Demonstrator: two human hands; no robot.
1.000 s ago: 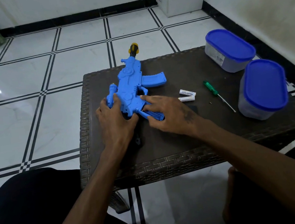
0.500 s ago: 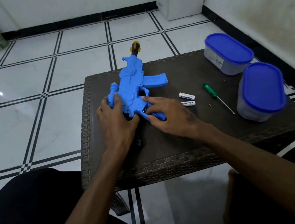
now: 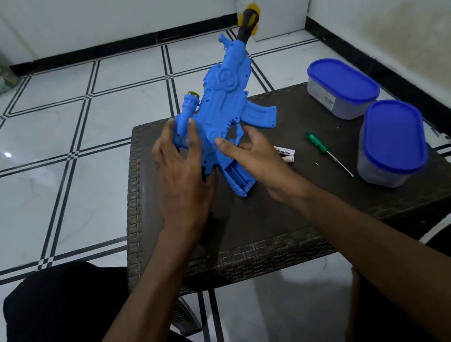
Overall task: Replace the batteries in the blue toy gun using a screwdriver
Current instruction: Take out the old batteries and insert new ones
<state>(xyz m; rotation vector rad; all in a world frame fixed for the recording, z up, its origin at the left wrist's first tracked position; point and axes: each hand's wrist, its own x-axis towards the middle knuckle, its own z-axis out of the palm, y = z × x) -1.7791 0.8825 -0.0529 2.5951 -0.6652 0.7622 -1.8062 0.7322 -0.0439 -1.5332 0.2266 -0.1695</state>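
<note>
The blue toy gun (image 3: 219, 106) is raised off the dark wicker table (image 3: 253, 224), its yellow-and-black muzzle pointing up and away. My left hand (image 3: 181, 170) grips its scope and rear end. My right hand (image 3: 256, 155) holds it near the trigger, thumb on the near face and fingers behind. The handle's battery compartment (image 3: 237, 176) faces me with no cover on it. Two white batteries (image 3: 287, 154) lie just right of my right hand. The green-handled screwdriver (image 3: 318, 143) lies farther right, with a tiny screw (image 3: 317, 164) beside its shaft.
Two plastic containers with blue lids stand on the table's right side, one at the back (image 3: 343, 86) and one nearer (image 3: 392, 147). White tiled floor surrounds the table; a wall runs along the right. My knees are under the table's near edge.
The gun lay flat on the table under both hands; now both hands have lifted and tilted it upright, muzzle high. Batteries, screwdriver and containers have not moved.
</note>
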